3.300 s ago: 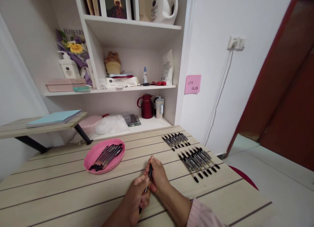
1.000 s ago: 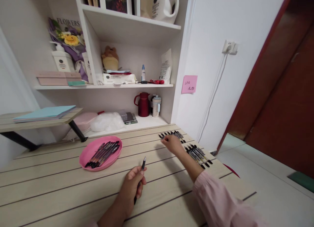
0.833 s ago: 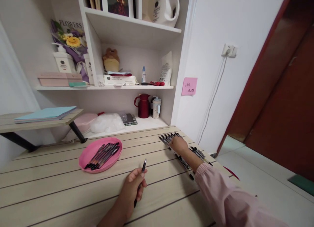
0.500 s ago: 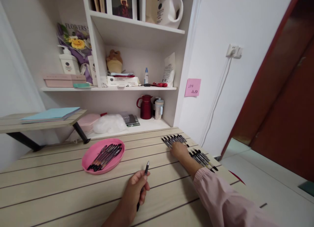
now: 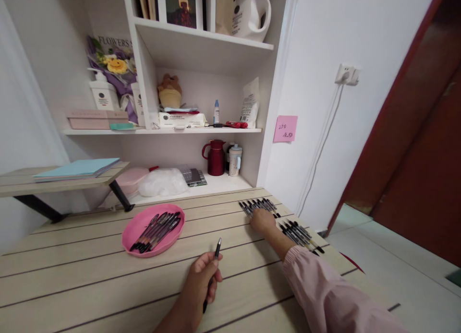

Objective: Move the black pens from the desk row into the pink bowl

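Observation:
My left hand [image 5: 204,280] is closed around a black pen [image 5: 218,249], its silver tip pointing up and away, above the wooden table [image 5: 144,294]. My right hand [image 5: 262,221] reaches to the near side of a back row of pens [image 5: 252,206]. Its fingers are curled downward and mostly hidden behind the back of the hand, so what they grip cannot be made out. Close to the right wrist lies a second group of pens [image 5: 300,237], side by side. Left of both hands, a pink tray [image 5: 127,234] holds a loose pile of pens [image 5: 158,232].
A white shelf unit [image 5: 205,40] rises behind the table, with a red jug [image 5: 216,158], a pale cup [image 5: 235,160] and a plastic bag [image 5: 163,182] at its bottom level. A small raised stand [image 5: 118,172] bears blue paper [image 5: 79,167] at left. The wall is on the right.
The view has shifted slightly. My left hand still holds the pen, and my right hand stays at the back row with almost no movement.

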### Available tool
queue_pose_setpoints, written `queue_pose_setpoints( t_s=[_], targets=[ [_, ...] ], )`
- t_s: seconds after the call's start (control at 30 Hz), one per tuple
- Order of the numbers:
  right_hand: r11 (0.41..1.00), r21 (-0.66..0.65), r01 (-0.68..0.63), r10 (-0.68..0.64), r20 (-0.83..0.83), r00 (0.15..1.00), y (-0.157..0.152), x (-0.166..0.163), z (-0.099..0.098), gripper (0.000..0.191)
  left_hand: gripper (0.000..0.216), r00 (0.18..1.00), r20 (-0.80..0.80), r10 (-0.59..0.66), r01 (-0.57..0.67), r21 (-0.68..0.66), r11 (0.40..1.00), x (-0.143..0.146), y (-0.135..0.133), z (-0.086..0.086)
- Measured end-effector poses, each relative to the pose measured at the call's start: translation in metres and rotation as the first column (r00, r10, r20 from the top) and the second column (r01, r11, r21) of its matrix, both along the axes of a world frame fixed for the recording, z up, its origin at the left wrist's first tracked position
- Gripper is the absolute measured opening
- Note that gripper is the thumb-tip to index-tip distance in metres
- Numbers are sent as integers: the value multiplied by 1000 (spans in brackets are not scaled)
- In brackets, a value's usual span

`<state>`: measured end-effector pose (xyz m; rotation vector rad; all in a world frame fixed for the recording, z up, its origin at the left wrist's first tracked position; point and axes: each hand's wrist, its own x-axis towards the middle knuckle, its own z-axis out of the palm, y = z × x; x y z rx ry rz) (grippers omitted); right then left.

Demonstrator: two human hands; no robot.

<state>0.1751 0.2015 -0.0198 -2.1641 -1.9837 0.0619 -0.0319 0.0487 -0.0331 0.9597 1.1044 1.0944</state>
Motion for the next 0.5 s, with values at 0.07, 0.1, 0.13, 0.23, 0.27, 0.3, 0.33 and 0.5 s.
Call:
queue_pose_setpoints(
  t_s=[0.07, 0.1, 0.13, 0.23, 0.27, 0.3, 0.33, 0.5],
  targets=[
    [1000, 10, 8, -8, -31, 999, -1, 0, 2, 28, 33, 1000, 4, 2, -2, -7, 1000, 0, 0, -1],
    [1000, 17, 14, -13, -50, 999, -2, 0, 4, 28, 33, 1000, 6, 2, -2, -10, 1000, 0, 0, -1],
    [999, 25, 22, -20, -70, 997, -2, 2, 8, 27, 34, 1000, 8, 1, -1, -12, 1000, 0, 0, -1],
    [996, 58, 66, -57, -151, 987, -2, 13, 24, 25, 34, 1000, 13, -6, 6, -9, 1000, -1, 0, -2],
    [994, 72, 84, -70, -185, 980, -3, 17, 30, 24, 35, 1000, 16, -6, 6, -4, 1000, -1, 0, -2],
    [992, 85, 98, -77, -225, 971, -4, 20, 36, 23, 35, 1000, 21, -6, 6, 0, 1000, -1, 0, -2],
    [990, 95, 102, -73, -268, 961, -6, 21, 41, 22, 35, 1000, 27, -6, 6, 5, 1000, -1, 0, -2],
    [998, 56, -12, 39, -513, 857, -36, -10, 33, 23, 34, 999, 44, -8, 7, 23, 1000, -1, 2, -5]
  ],
)
